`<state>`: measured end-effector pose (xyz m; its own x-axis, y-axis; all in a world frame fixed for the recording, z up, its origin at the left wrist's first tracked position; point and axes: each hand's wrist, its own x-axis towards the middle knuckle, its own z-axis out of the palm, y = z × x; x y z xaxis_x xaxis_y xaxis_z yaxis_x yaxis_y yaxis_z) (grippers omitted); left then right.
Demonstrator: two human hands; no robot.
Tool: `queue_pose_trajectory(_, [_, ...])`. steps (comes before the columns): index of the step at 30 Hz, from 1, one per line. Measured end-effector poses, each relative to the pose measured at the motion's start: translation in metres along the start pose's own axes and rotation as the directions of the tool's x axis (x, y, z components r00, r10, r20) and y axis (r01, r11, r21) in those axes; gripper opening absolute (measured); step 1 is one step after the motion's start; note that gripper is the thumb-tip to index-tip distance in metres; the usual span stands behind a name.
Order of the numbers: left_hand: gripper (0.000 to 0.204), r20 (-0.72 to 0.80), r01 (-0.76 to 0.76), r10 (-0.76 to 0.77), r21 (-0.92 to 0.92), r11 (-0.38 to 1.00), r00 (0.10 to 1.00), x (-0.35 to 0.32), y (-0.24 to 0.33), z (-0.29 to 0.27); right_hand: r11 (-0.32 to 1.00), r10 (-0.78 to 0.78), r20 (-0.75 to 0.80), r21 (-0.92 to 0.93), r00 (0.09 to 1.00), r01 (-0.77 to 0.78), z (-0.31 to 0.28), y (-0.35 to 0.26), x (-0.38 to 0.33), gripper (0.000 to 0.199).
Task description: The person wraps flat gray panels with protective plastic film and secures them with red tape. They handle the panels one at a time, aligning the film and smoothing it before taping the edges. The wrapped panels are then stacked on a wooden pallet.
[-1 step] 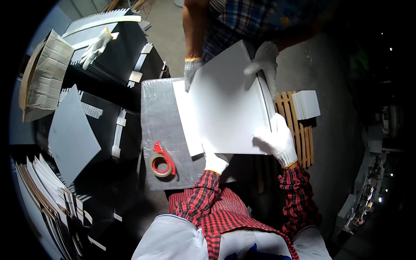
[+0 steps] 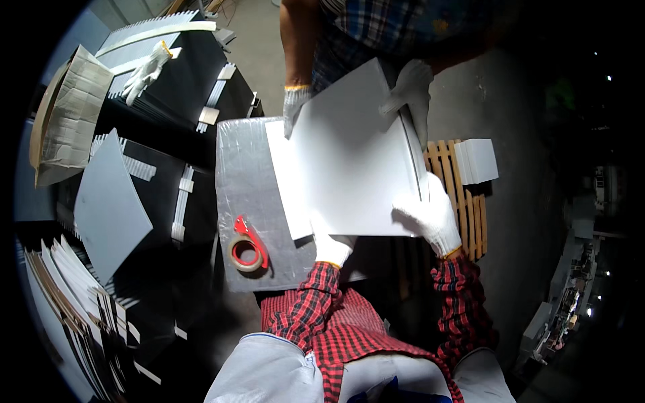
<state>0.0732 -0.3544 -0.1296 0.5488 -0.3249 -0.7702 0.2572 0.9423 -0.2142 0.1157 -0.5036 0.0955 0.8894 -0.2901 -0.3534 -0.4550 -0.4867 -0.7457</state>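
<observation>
A stack of flat white panels (image 2: 356, 161) lies slightly askew over a grey, film-wrapped block (image 2: 242, 161). My left hand (image 2: 332, 247), in a white knit glove, holds the near edge, its fingertips lost in glare against the white. At the near right corner my right hand (image 2: 435, 218), gloved alike, grips the side edge with the thumb on top. Across from me, a co-worker's gloved hands (image 2: 411, 94) hold the far part of the panels. A lower white sheet (image 2: 285, 181) sticks out on the left. Left of my left hand rests a red tape dispenser (image 2: 248, 248) with a tape roll.
Dark stacked panels (image 2: 171, 87) with pale edge strips stand at left, a loose white glove (image 2: 149, 70) on top. A grey sheet (image 2: 114, 208) leans there, and cardboard (image 2: 74, 114) stands beyond. On the right, white blocks (image 2: 477, 161) sit by a wooden pallet (image 2: 463, 201).
</observation>
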Motion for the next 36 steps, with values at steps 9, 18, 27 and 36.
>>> queue_pose_trajectory(9, [0.06,-0.003,-0.238,0.239,0.067,0.969,0.971,-0.011,-0.002,-0.002,0.795,0.056,0.254,0.573,0.966,-0.197,-0.028,0.143,0.047,0.061])
queue_pose_trajectory(18, [0.033,0.07,-0.535,0.569,0.45,0.715,0.819,-0.116,0.025,0.014,0.857,0.104,0.124,0.492,0.987,-0.152,0.068,0.253,0.023,0.051])
queue_pose_trajectory(27, [0.052,0.765,-0.256,0.501,0.621,-0.741,0.404,-0.209,0.001,0.025,0.749,-0.474,0.641,-0.066,0.603,0.659,0.196,0.232,-0.013,0.031])
queue_pose_trajectory(36, [0.021,0.895,-0.142,-0.09,-0.03,-0.989,0.437,-0.213,-0.013,0.042,0.341,-0.838,0.325,0.939,0.437,-0.045,0.223,0.269,-0.013,0.059])
